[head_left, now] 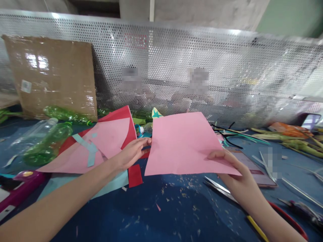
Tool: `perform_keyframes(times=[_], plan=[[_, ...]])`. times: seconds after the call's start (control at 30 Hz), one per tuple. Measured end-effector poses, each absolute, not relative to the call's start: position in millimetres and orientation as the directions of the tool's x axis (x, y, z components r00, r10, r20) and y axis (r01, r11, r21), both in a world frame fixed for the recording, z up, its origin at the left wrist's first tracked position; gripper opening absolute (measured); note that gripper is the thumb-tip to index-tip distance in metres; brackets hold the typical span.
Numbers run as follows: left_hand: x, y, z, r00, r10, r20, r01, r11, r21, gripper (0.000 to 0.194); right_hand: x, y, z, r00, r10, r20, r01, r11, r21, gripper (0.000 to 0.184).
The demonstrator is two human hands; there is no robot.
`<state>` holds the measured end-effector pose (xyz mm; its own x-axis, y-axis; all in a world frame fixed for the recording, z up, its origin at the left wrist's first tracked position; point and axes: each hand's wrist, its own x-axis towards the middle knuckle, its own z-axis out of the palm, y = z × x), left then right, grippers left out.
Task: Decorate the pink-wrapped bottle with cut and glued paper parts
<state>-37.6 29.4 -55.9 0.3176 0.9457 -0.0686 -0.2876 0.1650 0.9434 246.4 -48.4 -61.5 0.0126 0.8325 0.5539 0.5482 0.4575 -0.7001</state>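
A sheet of pink paper (180,144) is held up above the table, slightly bent. My right hand (233,168) pinches its lower right corner, thumb on top and the other fingers underneath. At the sheet's left edge is my left hand (135,151), fingers stretched out loosely; whether the fingertips touch the paper I cannot tell. Scissors (222,190) with red and yellow handles lie partly hidden below my right forearm. To the left, more pink paper (75,156) with light blue strips rests over red paper (132,129). A small red piece (135,175) lies below my left hand.
Plastic bottles (47,144) and a cardboard sheet (52,77) stand at the left. Behind is a perforated metal panel (166,57). A phone (254,168), thin strips and green stalks (295,144) lie right. Paper scraps dot the blue table (166,218). A purple tool (24,186) sits front left.
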Motion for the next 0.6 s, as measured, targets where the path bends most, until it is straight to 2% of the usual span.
perform_keyframes(times=[0.1,0.23,0.47,0.6], plan=[[-36,28,-54,0.311,0.948,-0.063,-0.268,0.151,0.952,0.021,246,-49,-64,0.027,0.838,0.545,0.533,0.449,-0.717,0.009],[-35,30,-56,0.265,0.963,-0.053,-0.239,0.119,0.964,0.028,251,-47,-65,-0.031,0.829,0.559,0.556,0.479,-0.680,0.010],[-50,41,-63,-0.050,0.998,0.046,-0.223,-0.056,0.973,0.037,250,-48,-60,-0.061,0.838,0.542,0.549,0.481,-0.683,0.010],[-52,44,-52,-0.097,0.992,0.076,-0.234,-0.097,0.967,0.028,248,-48,-59,-0.092,0.833,0.546,0.520,0.508,-0.686,0.012]])
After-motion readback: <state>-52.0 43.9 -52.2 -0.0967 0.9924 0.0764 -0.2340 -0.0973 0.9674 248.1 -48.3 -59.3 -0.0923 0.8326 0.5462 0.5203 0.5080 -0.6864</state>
